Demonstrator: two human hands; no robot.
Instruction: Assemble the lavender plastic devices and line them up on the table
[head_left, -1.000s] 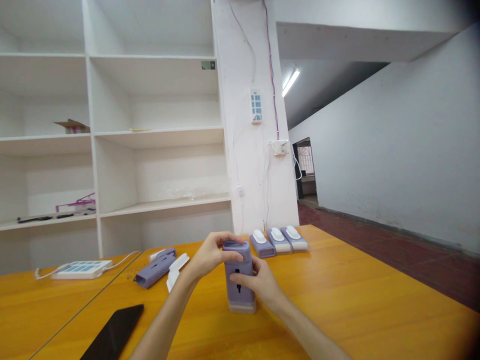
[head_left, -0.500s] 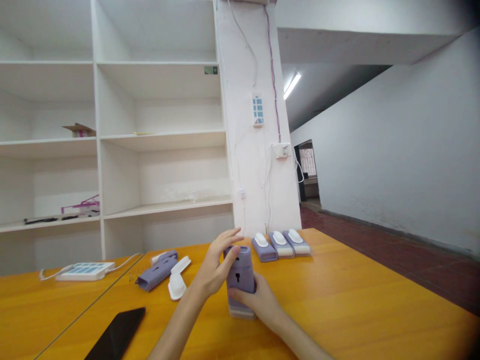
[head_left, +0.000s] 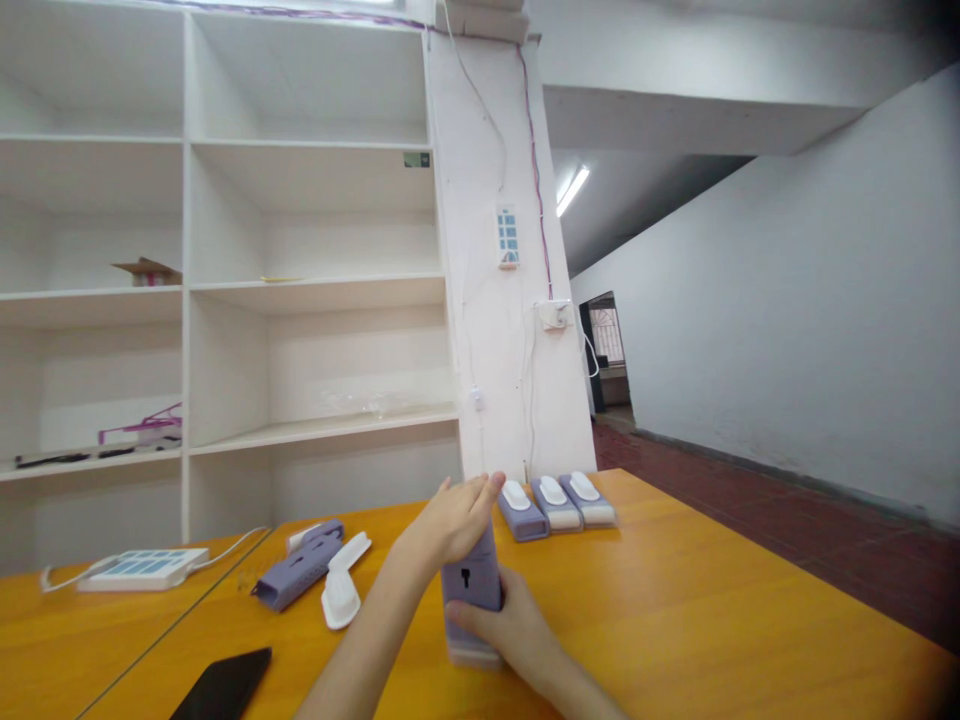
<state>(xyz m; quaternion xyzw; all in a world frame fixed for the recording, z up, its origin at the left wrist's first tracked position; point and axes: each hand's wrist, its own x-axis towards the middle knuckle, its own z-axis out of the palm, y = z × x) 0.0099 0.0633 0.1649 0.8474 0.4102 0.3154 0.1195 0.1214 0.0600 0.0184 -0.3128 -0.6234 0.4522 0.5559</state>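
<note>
An upright purple plastic case (head_left: 480, 590) with a small dark T-shaped slot and a pale base stands on the table. My right hand (head_left: 521, 628) is wrapped around its lower part, thumb across the front. My left hand (head_left: 454, 520) lies over the top of the case with its fingers stretched out, hiding the upper end. To the left are a lying purple shell (head_left: 298, 572) and white plastic pieces (head_left: 341, 598). Behind the case, to the right, three purple units with white tops (head_left: 553, 492) lie in a row.
A black flat device (head_left: 225, 685) lies at the front left of the wooden table (head_left: 675, 600). Farther left is a white power strip (head_left: 142, 569) with a cord. White shelves (head_left: 322, 428) and a pillar (head_left: 491, 340) stand behind the table.
My left hand has moved from the upper side of the case to flat across its top. My right hand keeps its hold. The view has tilted up slightly.
</note>
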